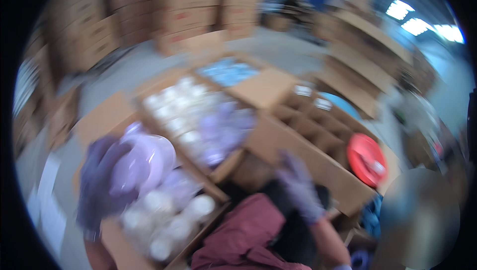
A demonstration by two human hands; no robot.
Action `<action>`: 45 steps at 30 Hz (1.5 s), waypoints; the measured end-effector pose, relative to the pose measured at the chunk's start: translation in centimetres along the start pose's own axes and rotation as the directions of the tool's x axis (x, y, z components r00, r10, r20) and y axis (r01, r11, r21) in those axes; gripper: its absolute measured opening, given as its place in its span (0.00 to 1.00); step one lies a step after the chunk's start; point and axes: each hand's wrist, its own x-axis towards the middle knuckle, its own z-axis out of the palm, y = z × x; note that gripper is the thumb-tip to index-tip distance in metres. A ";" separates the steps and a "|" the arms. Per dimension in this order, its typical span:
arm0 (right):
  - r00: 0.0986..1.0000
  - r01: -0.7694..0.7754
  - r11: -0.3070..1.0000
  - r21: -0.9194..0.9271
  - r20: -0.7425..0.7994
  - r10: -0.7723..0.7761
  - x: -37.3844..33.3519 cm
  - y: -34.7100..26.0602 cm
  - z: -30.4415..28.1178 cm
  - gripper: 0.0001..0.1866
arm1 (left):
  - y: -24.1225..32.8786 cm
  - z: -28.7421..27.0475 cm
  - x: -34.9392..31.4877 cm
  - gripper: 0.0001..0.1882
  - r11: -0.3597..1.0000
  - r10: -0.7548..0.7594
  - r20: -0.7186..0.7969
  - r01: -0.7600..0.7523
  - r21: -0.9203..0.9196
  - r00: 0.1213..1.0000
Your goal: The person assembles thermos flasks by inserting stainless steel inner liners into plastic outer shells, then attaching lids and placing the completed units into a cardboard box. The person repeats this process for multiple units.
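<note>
My left hand (94, 190), in a purple glove, is at the left over an open carton of white round-topped pieces (166, 225). It appears closed on glossy lavender plastic parts (144, 163), rounded like shallow bowls; motion smears the fingers and the exact kind cannot be made out. My right hand (298, 188), also gloved, hovers near the side of the divided carton (308, 146). Its fingers are stretched out, with nothing visible in them. Between the hands, further off, a carton holds white round pieces (181, 101) and lavender pieces (223, 131).
A red round plastic piece (366, 159) lies on the divided carton's right end. Behind stands a carton of blue pieces (228, 71). Stacked cartons (191, 9) line the back, with a stepped cardboard stack (357, 61) at right. A blurred round shape (420, 220) covers the lower right.
</note>
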 end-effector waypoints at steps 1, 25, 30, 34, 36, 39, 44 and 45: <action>0.993 -0.085 0.936 0.340 0.101 0.054 0.8 -0.5 2.4 0.32 | 2.7 -1.3 -0.3 0.40 0.998 0.058 -0.034 -0.059 -0.036 0.998; 0.967 0.251 0.961 0.117 0.011 -0.254 -13.2 5.7 -7.7 0.10 | 40.3 36.7 25.0 0.40 0.387 0.677 -0.190 -0.563 -0.730 0.711; 0.890 -0.236 0.960 -0.151 -0.430 0.151 -19.0 10.2 -17.3 0.18 | 37.2 34.7 22.6 0.25 0.286 0.681 -0.223 -0.533 -0.796 0.697; 0.351 -0.743 0.599 -0.299 -0.936 -0.032 -29.4 19.2 -23.2 0.20 | 26.8 27.8 17.5 0.25 0.291 0.663 0.420 0.304 -0.907 0.620; 0.474 -0.782 -0.219 -0.584 -0.785 0.399 -40.1 25.9 -22.0 0.26 | 24.7 26.8 14.5 0.24 0.140 0.749 0.407 0.475 -0.869 0.523; 0.217 -0.973 0.204 -0.109 -0.736 0.641 -44.5 28.5 -20.0 0.28 | 24.3 26.5 11.3 0.25 0.309 0.778 0.523 0.513 -0.801 0.348; 0.489 -0.872 0.208 -0.443 -0.791 0.367 -47.0 29.6 -21.0 0.27 | 26.0 26.2 11.3 0.28 0.349 0.801 0.521 0.477 -0.806 0.294; 0.493 -0.865 0.157 -0.476 -0.751 0.440 -47.5 30.1 -21.1 0.27 | 25.9 26.1 11.2 0.28 0.352 0.799 0.522 0.471 -0.809 0.299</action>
